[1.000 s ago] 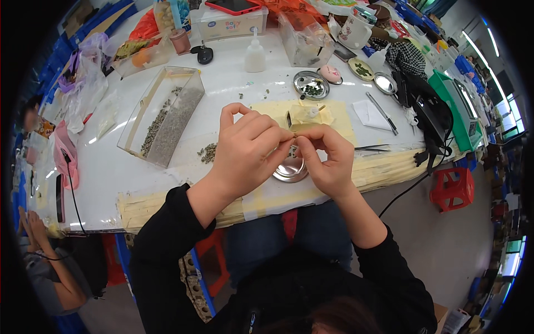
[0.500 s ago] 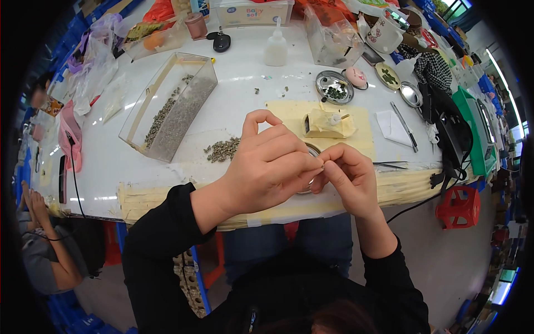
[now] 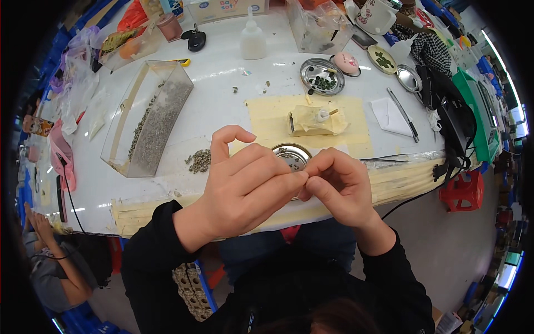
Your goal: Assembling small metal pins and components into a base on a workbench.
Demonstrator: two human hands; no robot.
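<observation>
My left hand [image 3: 242, 186] and my right hand [image 3: 340, 189] meet fingertip to fingertip over the near part of the table. Each one pinches, and whatever sits between the fingertips is too small and hidden to name. Just behind the fingers, partly covered by them, is a round metal dish [image 3: 293, 147] with small pieces in it. A heap of small grey-green pieces [image 3: 198, 161] lies left of my left hand. Beyond the dish, a block wrapped in yellowish tape [image 3: 317, 123], with a short stick on top, stands on a yellow sheet [image 3: 264, 114].
A clear box [image 3: 167, 100] of similar small pieces stands at left. Farther back are a white squeeze bottle [image 3: 253, 43] and a metal dish [image 3: 304, 71] with dark green bits. A folded white paper [image 3: 384, 114] and a pen-like tool [image 3: 403, 114] lie right. Another person's arm [image 3: 72, 278] shows far left.
The whole view has shifted a little, so the table things appear farther left. More of the metal dish now shows behind my fingers. Both hands keep their fingertips together.
</observation>
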